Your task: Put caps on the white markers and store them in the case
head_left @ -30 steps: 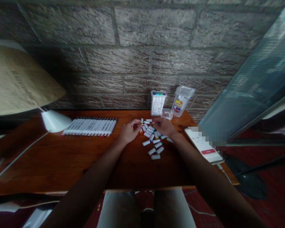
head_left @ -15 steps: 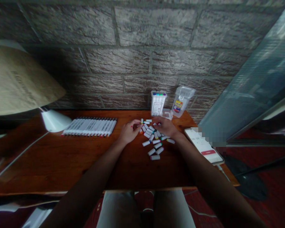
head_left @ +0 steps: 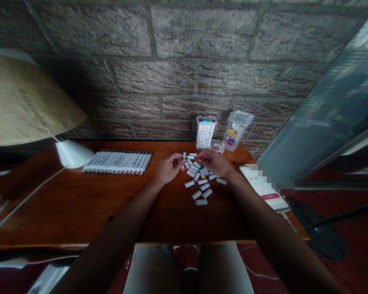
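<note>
A loose heap of white marker caps [head_left: 198,173] with coloured ends lies on the wooden table between my hands. My right hand [head_left: 215,162] is above the heap's right side, its thumb and forefinger pinching a red-ended marker cap [head_left: 200,158]. At the heap's left edge rests my left hand [head_left: 167,168], thumb and forefinger curled together beside an upright cap [head_left: 184,155]; whether anything small is between the tips is hidden. Farther left, capless-looking white markers [head_left: 118,162] lie side by side in a row, dark tips toward the wall.
Against the brick wall stand a clear case holding markers [head_left: 204,134] and an open clear case [head_left: 233,132]. A phone [head_left: 263,188] lies by the table's right edge. On the left is a lamp [head_left: 72,153] with a trailing white cable [head_left: 24,203].
My right hand has lifted slightly from the heap, and a red-ended cap now shows between its fingertips. My left hand stays in place. The view has shifted slightly.
</note>
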Tool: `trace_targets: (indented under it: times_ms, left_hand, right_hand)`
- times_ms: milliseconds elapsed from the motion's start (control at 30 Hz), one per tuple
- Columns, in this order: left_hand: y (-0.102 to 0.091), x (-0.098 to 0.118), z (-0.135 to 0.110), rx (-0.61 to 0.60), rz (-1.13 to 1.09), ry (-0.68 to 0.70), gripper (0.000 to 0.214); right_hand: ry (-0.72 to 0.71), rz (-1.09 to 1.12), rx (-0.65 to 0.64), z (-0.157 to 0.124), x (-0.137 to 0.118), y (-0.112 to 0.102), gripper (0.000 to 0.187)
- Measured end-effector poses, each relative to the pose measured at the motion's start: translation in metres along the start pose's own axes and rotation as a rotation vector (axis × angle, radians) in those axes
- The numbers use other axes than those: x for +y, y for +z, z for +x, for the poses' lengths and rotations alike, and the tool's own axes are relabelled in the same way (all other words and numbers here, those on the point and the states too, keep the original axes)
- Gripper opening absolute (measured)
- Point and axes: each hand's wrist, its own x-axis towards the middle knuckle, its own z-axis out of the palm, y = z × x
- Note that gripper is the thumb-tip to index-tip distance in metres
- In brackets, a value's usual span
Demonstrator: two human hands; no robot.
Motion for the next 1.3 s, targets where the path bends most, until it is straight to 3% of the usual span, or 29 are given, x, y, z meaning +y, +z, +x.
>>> trace_targets:
  times_ms: [133,267,333,400,500,633,800,900,1067,1300]
  left_hand:
    - [0.0,0.001,0.0,-0.003,0.001,-0.015,0.018]
    - [-0.001,0.001,0.0,-0.006,-0.004,0.011,0.017]
    - [-0.001,0.001,0.0,-0.005,-0.006,0.017,0.016]
    - [-0.001,0.001,0.0,-0.007,-0.001,0.008,0.016]
    - [-0.001,0.002,0.0,-0.013,0.012,-0.008,0.016]
    - [-0.002,0.003,0.001,-0.009,0.009,0.005,0.016]
    - [-0.001,0.002,0.0,-0.007,0.013,0.008,0.016]
    - [-0.001,0.002,0.001,-0.008,0.018,0.008,0.017]
    - [-0.001,0.002,0.001,-0.013,0.013,-0.003,0.018]
    - [-0.001,0.002,0.0,0.001,-0.027,0.005,0.017]
  right_hand:
    - [0.014,-0.031,-0.008,-0.001,0.0,-0.006,0.019]
    - [0.002,-0.003,-0.024,-0.001,0.005,-0.026,0.034]
    - [0.015,-0.021,0.043,-0.002,0.01,-0.041,0.025]
    - [0.103,-0.089,0.079,-0.004,0.016,-0.054,0.023]
    - [0.261,-0.139,-0.02,-0.008,0.018,-0.063,0.017]
    - [0.328,-0.112,-0.16,-0.011,0.009,-0.06,0.015]
    - [0.283,-0.2,-0.179,-0.012,0.0,-0.052,0.014]
    - [0.155,-0.2,-0.12,-0.009,0.003,-0.047,0.014]
    - [0.01,-0.044,0.09,-0.004,0.01,-0.039,0.016]
    - [0.03,0.039,0.039,-0.005,0.017,-0.029,0.021]
